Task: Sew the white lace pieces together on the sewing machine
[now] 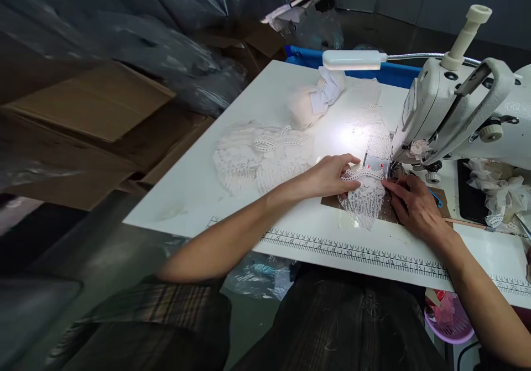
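Observation:
A piece of white lace (363, 202) lies on the white table (257, 100) under the needle of a white sewing machine (460, 116). My left hand (332, 174) rests on the lace's left edge, its fingers pressed together on the fabric. My right hand (412, 205) presses the lace from the right, fingertips close to the presser foot (394, 167). Both hands lie flat-ish on the lace, holding it down. A lamp (352, 59) lights the spot.
A heap of lace (259, 155) and a cream bundle (309, 105) lie further left on the table. A ruler strip (357, 252) runs along the front edge. Cardboard boxes (95, 122) and plastic bags stand at left. A pink basket (450, 318) sits below right.

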Available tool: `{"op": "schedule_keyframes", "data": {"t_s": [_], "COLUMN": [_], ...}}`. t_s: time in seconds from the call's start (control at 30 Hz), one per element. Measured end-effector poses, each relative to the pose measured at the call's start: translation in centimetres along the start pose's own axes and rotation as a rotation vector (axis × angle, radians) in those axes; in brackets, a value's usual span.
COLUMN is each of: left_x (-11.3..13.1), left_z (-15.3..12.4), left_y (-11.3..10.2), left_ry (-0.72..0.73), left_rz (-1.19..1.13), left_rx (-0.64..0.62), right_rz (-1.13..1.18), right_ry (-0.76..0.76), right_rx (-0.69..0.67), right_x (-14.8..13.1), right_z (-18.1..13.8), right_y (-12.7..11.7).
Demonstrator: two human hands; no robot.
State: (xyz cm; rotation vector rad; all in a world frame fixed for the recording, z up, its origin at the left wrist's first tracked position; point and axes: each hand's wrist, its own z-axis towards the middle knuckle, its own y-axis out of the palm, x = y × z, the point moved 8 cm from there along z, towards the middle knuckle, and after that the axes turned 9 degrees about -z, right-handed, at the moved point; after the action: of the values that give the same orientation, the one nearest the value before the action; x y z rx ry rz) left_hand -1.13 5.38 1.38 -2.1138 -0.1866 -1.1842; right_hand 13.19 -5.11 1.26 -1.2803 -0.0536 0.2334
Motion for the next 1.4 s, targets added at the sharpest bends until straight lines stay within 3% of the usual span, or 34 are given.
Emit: {"op": "schedule_keyframes", "data": {"t_s": [0.1,0.3,0.37,0.5,0.63,0.77,0.97,1.2,1.3,1.37,1.4], "left_x": [0.0,0.1,-0.1,-0.4,-0.2,-0.5,-0.5,-0.1,1.5,3.2,4.2], "left_z": [0.1,0.2,0.3,0.5,0.4,0.4,0.5,0.0,-0.5,-0.7,-0.7], "left_y": [0.2,-0.1,-0.2,-0.1,-0.2,-0.1,0.2,-0.1,-1.4,-1.6,-0.9], "left_ry": [0.008,0.2,0.224,0.201,0.13,0.016,0.119,0.119,0.208,0.337,0.435], "left_rz": [-0.023,0.043,0.044,0.035,0.027,-0.02,-0.078,0.018,0.251,0.462,0.551], "left_rx": [-0.006,0.045,0.046,0.036,0.04,0.01,-0.014,-0.024,0.133,0.267,0.275], "right_rz": [-0.008,-0.092,-0.001,0.195,0.126,0.065,0.06,0.05,0.049,0.045,0.042], "right_ry": [0.043,0.415,0.361,0.051,-0.128,-0.145,-0.134,-0.13,-0.148,-0.159,-0.16], "right_rx": [0.004,0.005,0.046,0.001,0.012,0.023,0.019,0.019,0.051,0.064,0.066], "right_x": [0.4,4.0,3.6,0.5,-1.1,-1.2,-1.2,-1.2,-1.5,-1.6,-1.6], "right_z": [-0.2,-1.4,-1.3,-0.7,-0.9,-1.1,-1.2,-1.3,-1.3,-1.3,-1.3], "right_y": [-0.3,-1.4,-1.7,-1.5,-1.7,-1.6,-1.3,-1.1,-1.4,-1.5,-1.5]}}
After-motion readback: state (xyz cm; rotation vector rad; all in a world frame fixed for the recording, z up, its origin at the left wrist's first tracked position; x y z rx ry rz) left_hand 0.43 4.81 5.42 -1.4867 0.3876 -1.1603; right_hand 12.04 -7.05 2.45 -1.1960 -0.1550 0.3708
